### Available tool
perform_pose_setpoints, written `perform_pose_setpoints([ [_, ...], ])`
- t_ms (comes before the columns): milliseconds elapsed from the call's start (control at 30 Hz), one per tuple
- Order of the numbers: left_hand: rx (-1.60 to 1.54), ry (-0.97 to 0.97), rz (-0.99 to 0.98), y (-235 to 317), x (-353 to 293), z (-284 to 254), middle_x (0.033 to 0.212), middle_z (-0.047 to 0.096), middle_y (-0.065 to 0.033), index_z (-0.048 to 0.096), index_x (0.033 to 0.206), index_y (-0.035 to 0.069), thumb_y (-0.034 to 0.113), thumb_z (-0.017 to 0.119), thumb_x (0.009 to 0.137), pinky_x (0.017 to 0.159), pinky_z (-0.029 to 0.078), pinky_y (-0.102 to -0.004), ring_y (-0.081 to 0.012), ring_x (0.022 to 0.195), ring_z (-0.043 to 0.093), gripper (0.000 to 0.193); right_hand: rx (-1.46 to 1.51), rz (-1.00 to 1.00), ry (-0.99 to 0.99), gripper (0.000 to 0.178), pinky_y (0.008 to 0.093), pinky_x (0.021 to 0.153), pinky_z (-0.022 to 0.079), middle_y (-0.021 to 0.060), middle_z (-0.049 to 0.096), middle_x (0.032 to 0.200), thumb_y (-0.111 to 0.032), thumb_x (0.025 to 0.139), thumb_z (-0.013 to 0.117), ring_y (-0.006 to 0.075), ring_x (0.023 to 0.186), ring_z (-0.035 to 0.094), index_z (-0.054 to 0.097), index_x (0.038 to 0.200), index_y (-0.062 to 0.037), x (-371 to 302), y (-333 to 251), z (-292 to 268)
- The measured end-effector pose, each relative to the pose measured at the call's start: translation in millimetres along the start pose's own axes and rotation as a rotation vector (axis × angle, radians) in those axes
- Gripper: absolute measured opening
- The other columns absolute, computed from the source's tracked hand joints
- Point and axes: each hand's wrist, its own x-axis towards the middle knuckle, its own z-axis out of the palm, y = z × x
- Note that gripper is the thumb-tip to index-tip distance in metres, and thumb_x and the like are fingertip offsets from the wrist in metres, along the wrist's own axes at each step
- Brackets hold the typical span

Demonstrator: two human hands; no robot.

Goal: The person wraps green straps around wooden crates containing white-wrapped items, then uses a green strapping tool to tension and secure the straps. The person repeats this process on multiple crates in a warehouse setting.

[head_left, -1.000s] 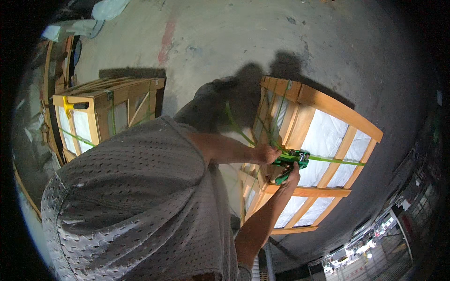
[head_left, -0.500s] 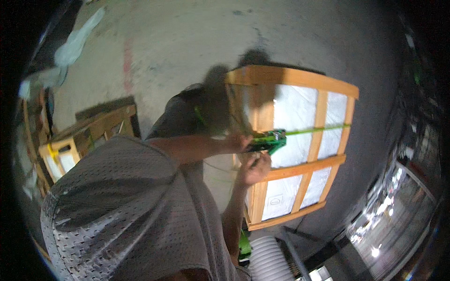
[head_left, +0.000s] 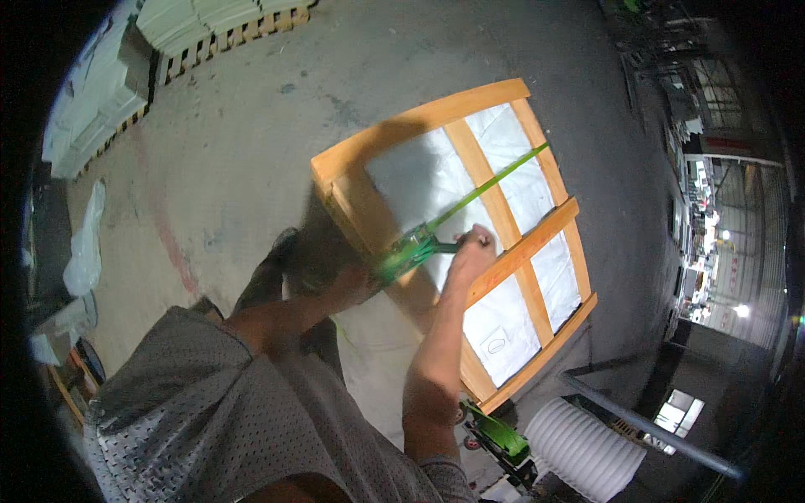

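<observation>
A wooden crate (head_left: 459, 106) with white-wrapped panels between its slats lies in front of me. A bright green strap (head_left: 505, 173) runs taut across its face. On the strap, over the crate's near edge, sits a green strapping tensioner (head_left: 411, 249). My left hand (head_left: 352, 283), blurred and in shadow, is closed around the tool's near end. Out to the right, my right hand (head_left: 475, 253) grips the tensioner's dark lever, just above the white wrapping. The fingertips of my left hand are hidden by blur.
Stacked pale sheets (head_left: 201, 25) rest on pallets at the far left, with a crumpled clear plastic bag (head_left: 84, 239) nearer. Right of me are a green wheeled machine (head_left: 505, 438), a large white ribbed roll (head_left: 587, 448) and a slanting grey pipe (head_left: 650, 423).
My right hand has moved away from the left, swinging the tensioner's lever outward over the crate. My left hand stays on the tool. The view has turned and shifted, bringing the stacked sheets into sight.
</observation>
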Motion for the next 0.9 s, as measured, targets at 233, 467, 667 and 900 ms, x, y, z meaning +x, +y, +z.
perform_pose_setpoints([
  [233,-0.143,-0.055,0.111,9,7,-16,0.090,0.063,-0.0211,0.051,0.114,0.000,0.037,0.061,0.086,0.069,0.051,-0.0481,-0.0358,0.082,0.063,0.047,-0.293,-0.861,-0.139,0.013,0.0484,0.078,0.043,0.0143,0.058,0.086,-0.009,0.084,0.058,0.0368,0.086,0.055,0.060,0.096,-0.0038,-151,89,7],
  [467,-0.054,-0.170,0.199,-65,5,49,0.096,0.059,-0.0148,0.055,0.109,0.004,0.030,0.062,0.084,0.075,0.052,-0.0428,-0.0302,0.087,0.062,0.037,-0.365,-0.704,-0.297,0.007,0.0468,0.075,0.040,0.0133,0.059,0.088,-0.010,0.079,0.063,0.0359,0.086,0.054,0.059,0.084,-0.0058,-142,88,9],
  [667,-0.194,-0.289,0.246,-109,0,80,0.102,0.063,-0.0123,0.060,0.104,0.005,0.025,0.058,0.091,0.080,0.050,-0.0385,-0.0265,0.094,0.061,0.025,-0.404,-0.728,-0.266,0.010,0.0497,0.082,0.042,0.0125,0.061,0.088,-0.010,0.079,0.063,0.0340,0.092,0.055,0.063,0.088,-0.0067,-155,94,11],
  [900,-0.276,-0.288,0.327,-109,6,55,0.104,0.061,-0.0130,0.059,0.110,0.004,0.026,0.056,0.093,0.084,0.049,-0.0399,-0.0274,0.099,0.060,0.028,-0.151,-0.397,-0.271,0.014,0.0433,0.087,0.046,0.0146,0.063,0.088,-0.013,0.081,0.066,0.0336,0.089,0.058,0.064,0.091,-0.0034,-155,82,-13],
])
